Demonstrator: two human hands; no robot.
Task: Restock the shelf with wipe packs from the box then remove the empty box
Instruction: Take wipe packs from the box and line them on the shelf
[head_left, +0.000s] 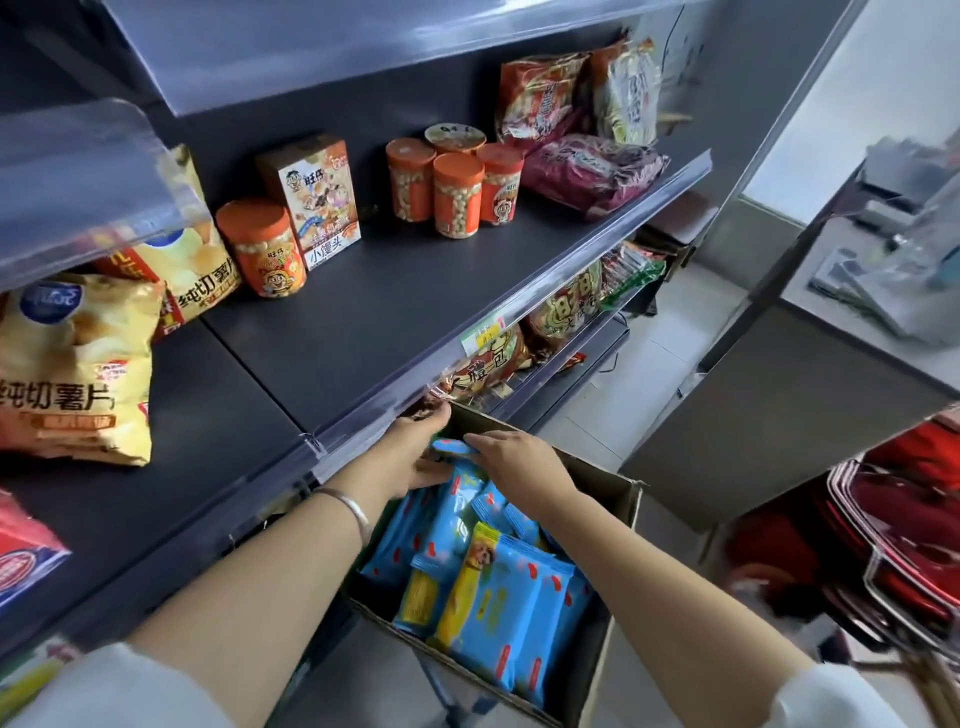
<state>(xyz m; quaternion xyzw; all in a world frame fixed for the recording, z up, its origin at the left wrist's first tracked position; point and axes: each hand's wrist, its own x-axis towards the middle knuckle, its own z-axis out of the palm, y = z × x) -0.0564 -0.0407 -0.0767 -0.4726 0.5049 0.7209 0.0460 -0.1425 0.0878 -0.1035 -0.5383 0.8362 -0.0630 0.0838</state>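
Observation:
An open cardboard box (613, 499) stands below the shelf front, filled with several blue and yellow wipe packs (498, 608). Both my hands reach into its far end. My left hand (415, 452) and my right hand (514, 467) together hold one blue wipe pack (453, 447) at the top of the pile, fingers curled around its ends. The dark shelf (332, 332) above the box has a bare stretch in its middle.
Chip bags (72, 364) lie at the shelf's left, orange snack jars (457, 192) and a carton (317, 202) at the back, red and purple bags (587, 171) at the right. A lower shelf holds snack bags (561, 306). Red baskets (904, 551) stack at the right, a grey counter (831, 332) beyond.

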